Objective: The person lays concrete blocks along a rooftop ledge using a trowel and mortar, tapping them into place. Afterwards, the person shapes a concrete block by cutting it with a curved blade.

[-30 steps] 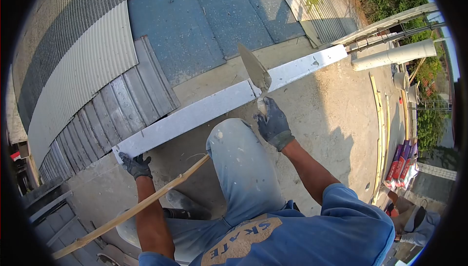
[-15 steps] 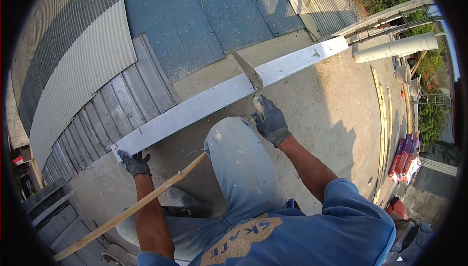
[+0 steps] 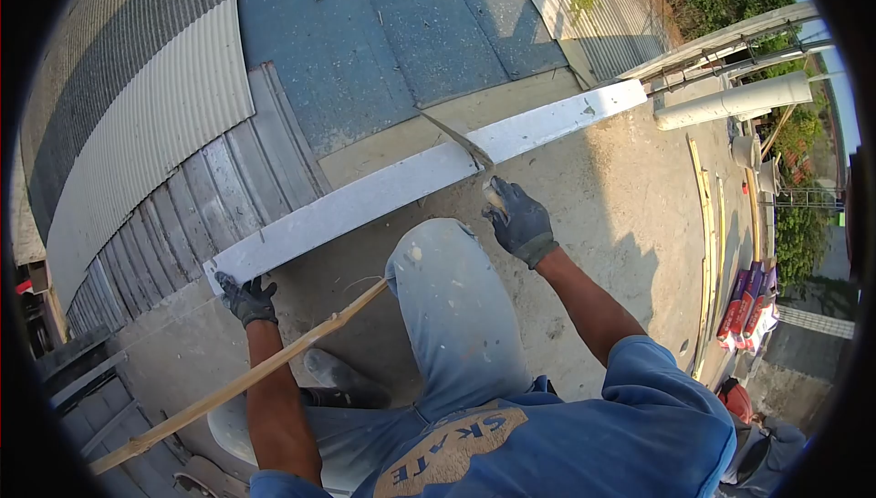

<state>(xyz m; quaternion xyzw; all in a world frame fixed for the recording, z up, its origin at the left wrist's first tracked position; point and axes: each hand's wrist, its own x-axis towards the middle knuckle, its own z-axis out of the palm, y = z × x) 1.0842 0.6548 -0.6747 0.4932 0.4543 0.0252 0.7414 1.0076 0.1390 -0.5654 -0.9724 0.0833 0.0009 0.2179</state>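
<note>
Where the white bar (image 3: 365, 201) lies: along the edge of the concrete surface (image 3: 566, 197), slanting from lower left to upper right, next to the roofing sheets.
2 hands: gloved and well apart from each other.
Left hand (image 3: 246, 298): fingers laid on the bar's left end, thumb spread out to the side; whether it grips the bar, I cannot tell.
Right hand (image 3: 520, 220): closed around the handle of the trowel (image 3: 468, 142), just below the bar's middle.
Trowel blade: angled across the bar, seen almost edge-on; whether it touches the surface, I cannot tell.
Wooden stick (image 3: 246, 379): diagonal, crossing in front of the left forearm, its upper end beside the bent knee (image 3: 443, 261).
Roofing beyond the bar: ribbed metal sheets (image 3: 219, 192) at left, blue panels (image 3: 401, 23) in the middle.
Right side: long wooden strips (image 3: 701, 224), a pale tube (image 3: 735, 101) and a stack of printed bags (image 3: 750, 302).
</note>
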